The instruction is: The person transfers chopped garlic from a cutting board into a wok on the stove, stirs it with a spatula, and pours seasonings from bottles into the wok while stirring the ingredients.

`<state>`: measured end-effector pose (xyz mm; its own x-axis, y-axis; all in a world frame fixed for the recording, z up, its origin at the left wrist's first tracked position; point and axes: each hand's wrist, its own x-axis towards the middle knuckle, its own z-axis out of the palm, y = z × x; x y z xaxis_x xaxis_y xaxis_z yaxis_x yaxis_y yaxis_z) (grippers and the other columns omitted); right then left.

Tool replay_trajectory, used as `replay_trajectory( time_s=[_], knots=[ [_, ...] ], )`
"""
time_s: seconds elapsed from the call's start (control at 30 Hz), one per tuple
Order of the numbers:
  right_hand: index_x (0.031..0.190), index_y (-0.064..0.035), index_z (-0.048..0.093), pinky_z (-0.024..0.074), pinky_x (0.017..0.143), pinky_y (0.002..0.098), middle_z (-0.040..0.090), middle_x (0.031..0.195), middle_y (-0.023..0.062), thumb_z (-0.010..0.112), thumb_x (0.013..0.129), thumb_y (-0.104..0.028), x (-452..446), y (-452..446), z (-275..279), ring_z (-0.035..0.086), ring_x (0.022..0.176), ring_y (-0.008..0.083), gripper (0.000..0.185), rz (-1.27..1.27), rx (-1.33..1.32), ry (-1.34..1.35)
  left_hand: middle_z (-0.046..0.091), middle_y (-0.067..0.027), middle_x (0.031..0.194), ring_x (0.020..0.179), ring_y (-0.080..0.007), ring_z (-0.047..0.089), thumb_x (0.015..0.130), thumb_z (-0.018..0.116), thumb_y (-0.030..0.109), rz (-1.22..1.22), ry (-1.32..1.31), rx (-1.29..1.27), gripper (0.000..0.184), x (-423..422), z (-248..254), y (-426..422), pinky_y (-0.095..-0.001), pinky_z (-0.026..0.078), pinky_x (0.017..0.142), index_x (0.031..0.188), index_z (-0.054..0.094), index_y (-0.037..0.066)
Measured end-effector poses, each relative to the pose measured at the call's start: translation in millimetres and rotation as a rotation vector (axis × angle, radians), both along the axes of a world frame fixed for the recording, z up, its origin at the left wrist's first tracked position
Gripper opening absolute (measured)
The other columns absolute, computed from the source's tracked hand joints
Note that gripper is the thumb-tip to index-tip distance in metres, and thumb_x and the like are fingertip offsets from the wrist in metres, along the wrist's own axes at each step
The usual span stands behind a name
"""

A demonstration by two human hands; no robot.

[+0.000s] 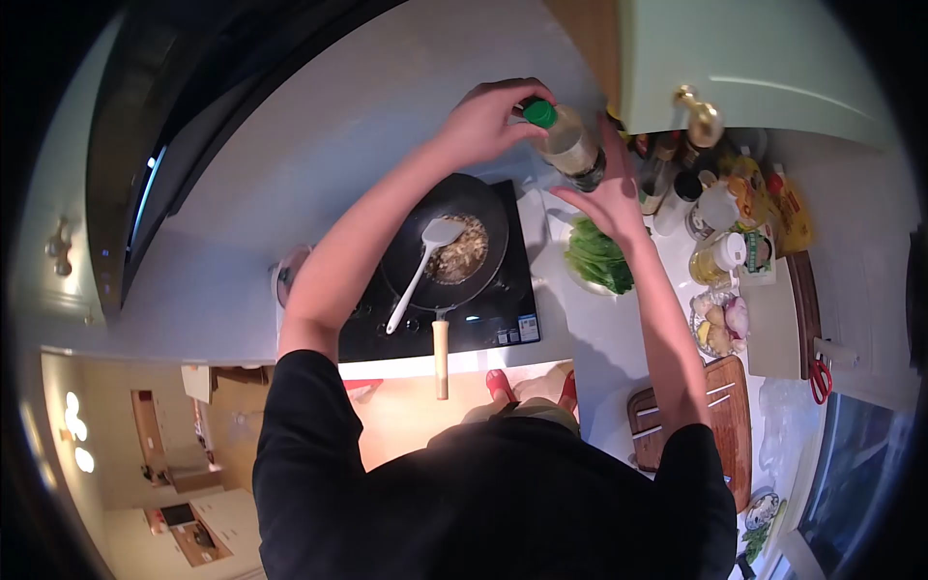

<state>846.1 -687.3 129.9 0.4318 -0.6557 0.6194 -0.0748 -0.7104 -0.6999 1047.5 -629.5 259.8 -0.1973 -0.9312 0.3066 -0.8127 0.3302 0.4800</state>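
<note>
Up by the wall, a clear seasoning bottle (570, 150) with a label and a green cap (540, 113) is held tilted between my hands. My left hand (498, 118) is closed, its thumb and fingers pinching the green cap. Around the bottle's lower part is my right hand (614, 188), its fingers partly hidden behind the bottle and its thumb stretched out to the side. Below that hand, green leafy vegetables (597, 256) lie on a plate. A dark frying pan (396, 253) holds chopped pale-brown food (464, 253), with a white spatula (411, 290) resting in it.
The pan sits on a black cooktop (522, 280), its wooden handle (441, 358) pointing toward me. Several seasoning bottles (681, 198) crowd the right side, near a bowl of onions and ginger (720, 324). A cutting board (730, 416) and red scissors (821, 382) are farther right. A cabinet (764, 58) overhangs.
</note>
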Motion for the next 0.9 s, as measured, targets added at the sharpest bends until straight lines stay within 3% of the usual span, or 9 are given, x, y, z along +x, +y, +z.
replay_trajectory(
  time_s=[0.17, 0.27, 0.37, 0.5, 0.6, 0.7, 0.73, 0.83, 0.9],
  knots=[
    [0.142, -0.006, 0.037, 0.041, 0.105, 0.0424, 0.051, 0.138, 0.0177, 0.087, 0.069, -0.024, 33.1, 38.2, 29.4, 0.051, 0.128, 0.0345, 0.09, 0.343, 0.382, 0.175, 0.067, -0.0114, 0.108, 0.094, -0.0257, 0.068, 0.09, 0.066, 0.017, -0.016, 0.045, 0.012, 0.037, 26.3, 25.5, 68.9, -0.0373, 0.057, 0.083, 0.125, 0.059, 0.006],
    [0.137, -0.005, 0.041, 0.0448, 0.101, 0.039, 0.059, 0.125, 0.0162, 0.086, 0.066, -0.022, 42.2, 61.9, 22.9, 0.059, 0.115, 0.0313, 0.086, 0.524, 0.312, 0.166, 0.065, -0.0108, 0.1, 0.082, -0.0287, 0.067, 0.093, 0.061, 0.017, 0.056, -0.473, -0.052, 0.04, 34.3, 36.8, 118.9, -0.039, 0.056, 0.071, 0.132, 0.054, 0.008],
    [0.137, -0.005, 0.042, 0.0449, 0.1, 0.0366, 0.059, 0.122, 0.0128, 0.085, 0.064, -0.022, 45.7, 84.5, 25.6, 0.059, 0.112, 0.0248, 0.086, 0.719, 0.379, 0.171, 0.062, -0.0091, 0.091, 0.072, -0.0312, 0.064, 0.093, 0.059, 0.016, 0.001, -0.606, -0.173, 0.044, 47.2, 24.4, 154.1, -0.0402, 0.053, 0.061, 0.136, 0.05, 0.01],
    [0.139, -0.0049, 0.041, 0.0428, 0.102, 0.0357, 0.058, 0.124, 0.0099, 0.085, 0.064, -0.021, 48.8, 106.8, 25.9, 0.057, 0.115, 0.0209, 0.089, 0.86, 0.46, 0.263, 0.061, -0.0088, 0.088, 0.072, -0.0304, 0.064, 0.086, 0.061, 0.011, -0.048, -0.541, -0.265, 0.036, 66.0, 10.9, 176.3, -0.0404, 0.053, 0.061, 0.122, 0.054, 0.008],
    [0.14, -0.005, 0.041, 0.0425, 0.102, 0.035, 0.058, 0.125, 0.0103, 0.086, 0.064, -0.02, 46.7, 113.3, 17.9, 0.056, 0.115, 0.0203, 0.09, 0.893, 0.45, 0.315, 0.058, -0.0084, 0.081, 0.069, -0.0257, 0.061, 0.094, 0.055, 0.015, -0.103, -0.496, -0.278, 0.02, 71.3, 3.8, 181.7, -0.0366, 0.051, 0.063, 0.112, 0.056, 0.007],
    [0.14, -0.0049, 0.041, 0.0424, 0.102, 0.0347, 0.058, 0.125, 0.0105, 0.086, 0.063, -0.02, 42.2, 123.0, 16.9, 0.056, 0.115, 0.02, 0.09, 0.845, 0.437, 0.396, 0.054, -0.0069, 0.074, 0.065, -0.0197, 0.055, 0.103, 0.045, 0.023, -0.088, 0.062, 0.312, 0.023, 68.7, 14.0, 182.8, -0.0317, 0.046, 0.064, 0.106, 0.058, 0.004],
    [0.14, -0.0048, 0.042, 0.0424, 0.102, 0.0346, 0.058, 0.125, 0.0104, 0.086, 0.063, -0.02, 42.8, 128.3, 17.5, 0.056, 0.114, 0.02, 0.09, 0.829, 0.458, 0.416, 0.049, -0.0053, 0.069, 0.062, -0.0162, 0.048, 0.107, 0.037, 0.03, -0.045, 0.259, 0.389, 0.036, 67.7, 4.5, 185.2, -0.029, 0.042, 0.064, 0.102, 0.06, 0.003],
    [0.136, -0.0051, 0.044, 0.0443, 0.098, 0.0345, 0.06, 0.119, 0.0099, 0.085, 0.064, -0.018, 45.2, 129.2, 5.6, 0.058, 0.109, 0.0204, 0.083, 0.734, 0.494, 0.392, 0.053, -0.0061, 0.07, 0.064, -0.0178, 0.051, 0.105, 0.04, 0.033, 0.308, 0.5, 0.25, 0.037, 92.5, -22.8, 200.7, -0.0315, 0.044, 0.066, 0.101, 0.06, 0.001],
    [0.134, -0.0053, 0.045, 0.0453, 0.096, 0.0343, 0.062, 0.115, 0.01, 0.084, 0.065, -0.017, 39.7, 134.5, 6.4, 0.06, 0.105, 0.0208, 0.08, 0.598, 0.416, 0.426, 0.07, -0.0174, 0.088, 0.087, -0.0302, 0.069, 0.1, 0.044, 0.05, 0.715, -0.097, 0.146, 0.053, 104.5, -57.0, 243.0, -0.0401, 0.051, 0.074, 0.101, 0.065, 0.002]
  ],
)
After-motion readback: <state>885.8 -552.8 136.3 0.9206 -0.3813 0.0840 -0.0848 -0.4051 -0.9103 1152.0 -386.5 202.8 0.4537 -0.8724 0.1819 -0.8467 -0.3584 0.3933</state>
